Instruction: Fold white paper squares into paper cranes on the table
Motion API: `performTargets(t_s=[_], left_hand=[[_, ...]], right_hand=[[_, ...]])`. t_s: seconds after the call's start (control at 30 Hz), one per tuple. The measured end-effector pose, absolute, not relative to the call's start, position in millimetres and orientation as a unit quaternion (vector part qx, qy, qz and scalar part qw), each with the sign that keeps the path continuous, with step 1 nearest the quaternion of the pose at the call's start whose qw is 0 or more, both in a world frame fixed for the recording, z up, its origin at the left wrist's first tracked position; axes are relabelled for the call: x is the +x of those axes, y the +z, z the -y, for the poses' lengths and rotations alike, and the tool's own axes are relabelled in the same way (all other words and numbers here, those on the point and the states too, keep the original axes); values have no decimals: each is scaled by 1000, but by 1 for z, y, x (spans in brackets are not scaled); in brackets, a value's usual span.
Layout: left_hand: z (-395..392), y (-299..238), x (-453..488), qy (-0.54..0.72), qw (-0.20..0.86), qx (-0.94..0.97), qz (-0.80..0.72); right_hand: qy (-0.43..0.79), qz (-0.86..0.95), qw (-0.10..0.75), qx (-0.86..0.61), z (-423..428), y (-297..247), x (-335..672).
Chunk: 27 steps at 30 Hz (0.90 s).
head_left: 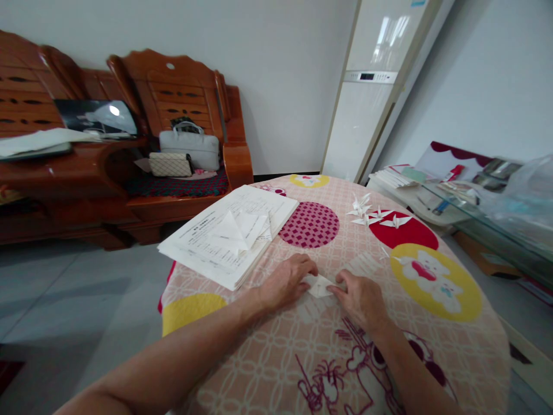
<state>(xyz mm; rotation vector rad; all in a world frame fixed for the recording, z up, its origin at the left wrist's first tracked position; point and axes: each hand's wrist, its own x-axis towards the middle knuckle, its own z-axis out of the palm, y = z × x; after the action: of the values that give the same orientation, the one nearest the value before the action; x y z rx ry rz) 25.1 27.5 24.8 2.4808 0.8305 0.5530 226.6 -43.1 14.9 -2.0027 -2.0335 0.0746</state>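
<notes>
The left hand (290, 280) and right hand (362, 297) grip a small folded white paper (319, 286) between them, the left at its 9 o'clock edge and the right, with thumb and index finger, at its 3 o'clock corner. The paper is low over a round table's patterned tablecloth (254, 357).

From the paper, a stack of printed sheets (196, 245) lies at 10 o'clock, with folded pieces of paper (235, 233) on top. A purple checked circle is printed on the cloth at 12 o'clock. White paper cranes (396, 221) cluster at 1 to 2 o'clock, partly over a red circle. At 3 o'clock, 1 yellow circle shows white bears.
</notes>
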Motion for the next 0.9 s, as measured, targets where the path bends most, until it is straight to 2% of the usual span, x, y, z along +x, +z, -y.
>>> performTargets(t_s=[0.17,0.3,0.9], left_hand=[[-24,18,23,170,239,922,-252],[-23,14,19,167,228,931,-230],[-25,11,19,185,214,936,-207]], right_hand=[[31,790,180,-585,49,16,218],[56,809,179,-557,52,14,215],[-68,866,132,-477,51,11,215]])
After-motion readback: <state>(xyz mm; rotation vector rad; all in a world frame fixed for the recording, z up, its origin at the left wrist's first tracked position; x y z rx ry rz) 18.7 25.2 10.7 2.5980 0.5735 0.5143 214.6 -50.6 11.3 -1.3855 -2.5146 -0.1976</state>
